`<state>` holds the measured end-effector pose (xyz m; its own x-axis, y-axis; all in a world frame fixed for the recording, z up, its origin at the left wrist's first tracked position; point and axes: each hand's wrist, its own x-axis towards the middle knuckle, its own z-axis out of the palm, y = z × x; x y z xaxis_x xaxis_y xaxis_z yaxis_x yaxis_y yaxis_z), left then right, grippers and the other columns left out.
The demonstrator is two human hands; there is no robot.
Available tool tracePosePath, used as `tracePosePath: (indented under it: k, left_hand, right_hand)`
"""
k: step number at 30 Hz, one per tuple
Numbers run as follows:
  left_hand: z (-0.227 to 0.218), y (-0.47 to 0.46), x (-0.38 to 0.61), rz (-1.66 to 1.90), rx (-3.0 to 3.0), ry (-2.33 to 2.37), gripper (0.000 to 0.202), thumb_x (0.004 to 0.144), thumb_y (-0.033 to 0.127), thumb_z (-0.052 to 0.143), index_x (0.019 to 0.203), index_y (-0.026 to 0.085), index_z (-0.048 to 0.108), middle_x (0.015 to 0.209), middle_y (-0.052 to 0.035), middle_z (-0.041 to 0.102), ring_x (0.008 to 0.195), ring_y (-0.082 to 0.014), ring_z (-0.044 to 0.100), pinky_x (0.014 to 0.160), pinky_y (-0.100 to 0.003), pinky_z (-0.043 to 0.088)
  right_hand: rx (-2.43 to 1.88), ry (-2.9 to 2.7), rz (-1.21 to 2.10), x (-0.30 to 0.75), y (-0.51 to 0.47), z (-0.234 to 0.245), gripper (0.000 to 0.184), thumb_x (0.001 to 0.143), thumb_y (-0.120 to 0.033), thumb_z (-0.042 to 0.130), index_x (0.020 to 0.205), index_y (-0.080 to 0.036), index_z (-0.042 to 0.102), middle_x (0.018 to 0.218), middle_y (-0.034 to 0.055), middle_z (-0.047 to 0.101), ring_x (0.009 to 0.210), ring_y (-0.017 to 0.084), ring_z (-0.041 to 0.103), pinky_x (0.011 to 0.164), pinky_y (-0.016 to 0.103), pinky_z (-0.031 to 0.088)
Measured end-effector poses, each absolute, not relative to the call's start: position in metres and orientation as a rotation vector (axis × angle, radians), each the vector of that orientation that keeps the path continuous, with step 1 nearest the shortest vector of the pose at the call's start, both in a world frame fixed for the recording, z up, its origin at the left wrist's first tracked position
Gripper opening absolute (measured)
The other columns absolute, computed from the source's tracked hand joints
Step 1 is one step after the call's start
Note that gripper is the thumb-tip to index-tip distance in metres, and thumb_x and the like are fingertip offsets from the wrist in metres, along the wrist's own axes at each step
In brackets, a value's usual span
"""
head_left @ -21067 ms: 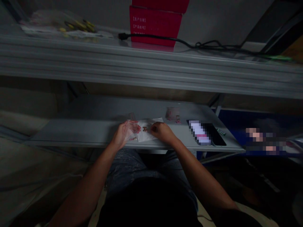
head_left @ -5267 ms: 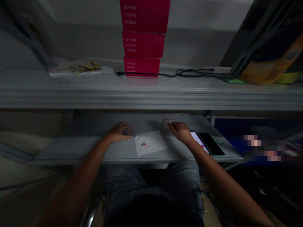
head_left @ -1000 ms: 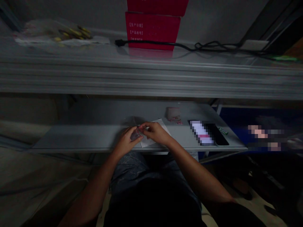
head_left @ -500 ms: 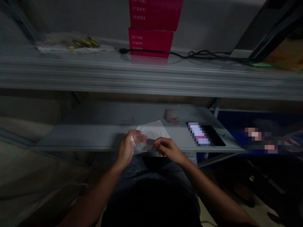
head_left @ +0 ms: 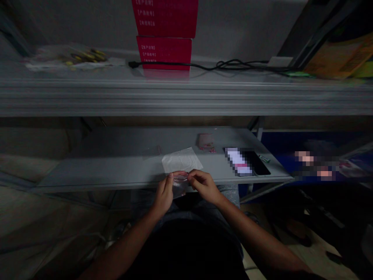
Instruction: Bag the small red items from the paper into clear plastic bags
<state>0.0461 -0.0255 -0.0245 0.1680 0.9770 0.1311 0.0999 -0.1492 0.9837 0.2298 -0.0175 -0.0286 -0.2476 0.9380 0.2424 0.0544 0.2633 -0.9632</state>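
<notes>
Both of my hands hold a small clear plastic bag by its top edge, just in front of the shelf's near edge and above my lap. My left hand grips one side and my right hand pinches the other. A pinkish-red strip shows along the bag's mouth. Behind my hands, a white paper sheet lies flat on the grey shelf. Anything inside the bag is too small to make out.
A small stack of bags with pink bits beside it sits on the shelf, right of the paper. A phone lies further right. Above stands a shelf with red boxes, a black cable and a bag of yellow items.
My right hand has come back to the bag and now holds it with my left. Both hands have moved nearer to me, off the paper's near edge.
</notes>
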Motion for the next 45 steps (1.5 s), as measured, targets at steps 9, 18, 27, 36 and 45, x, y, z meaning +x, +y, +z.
tracePosePath:
  k: [9,18,27,36,45]
  left_hand:
    - [-0.031,-0.023,0.046,1.276,1.533,1.092,0.029,0.084,0.036,0.069,0.108,0.021,0.063,0.103,-0.0075,0.071,0.098,-0.0226,0.069,0.090,-0.037,0.056]
    - [-0.035,-0.024,0.046,1.289,1.569,1.102,0.022,0.088,0.030,0.066,0.108,0.022,0.062,0.091,-0.0036,0.069,0.087,-0.0197,0.069,0.080,-0.033,0.057]
    - [-0.038,-0.019,0.046,1.279,1.574,1.112,0.016,0.086,0.031,0.066,0.101,0.025,0.061,0.089,-0.0032,0.070,0.084,-0.0213,0.070,0.075,-0.035,0.058]
    - [-0.035,-0.008,0.031,1.390,1.450,1.083,0.022,0.085,0.029,0.069,0.104,0.021,0.061,0.087,-0.0019,0.066,0.084,-0.0175,0.066,0.079,-0.029,0.052]
    - [-0.038,-0.007,0.031,1.359,1.453,1.018,0.017,0.085,0.025,0.070,0.099,0.021,0.062,0.086,-0.0007,0.066,0.084,-0.0155,0.066,0.082,-0.027,0.051]
  right_hand:
    - [-0.943,-1.621,1.068,0.226,-0.022,-0.028,0.022,0.096,-0.037,0.059,0.087,-0.019,0.068,0.081,0.0025,0.067,0.076,0.017,0.062,0.073,0.029,0.049]
    - [-0.936,-1.763,0.899,0.222,-0.027,-0.026,0.017,0.097,-0.030,0.056,0.089,-0.021,0.069,0.084,0.0034,0.068,0.078,0.018,0.062,0.073,0.030,0.048]
    - [-0.980,-1.672,0.980,0.221,-0.024,-0.032,0.007,0.092,-0.027,0.062,0.088,-0.022,0.065,0.081,0.0010,0.064,0.073,0.016,0.059,0.065,0.026,0.044]
    - [-0.969,-1.512,1.069,0.234,-0.013,-0.039,0.009,0.089,-0.027,0.063,0.085,-0.019,0.062,0.075,-0.0001,0.058,0.068,0.015,0.054,0.063,0.025,0.042]
    - [-0.932,-1.555,1.132,0.236,-0.014,-0.038,0.010,0.092,-0.028,0.061,0.091,-0.019,0.063,0.080,0.0015,0.062,0.072,0.016,0.059,0.067,0.027,0.045]
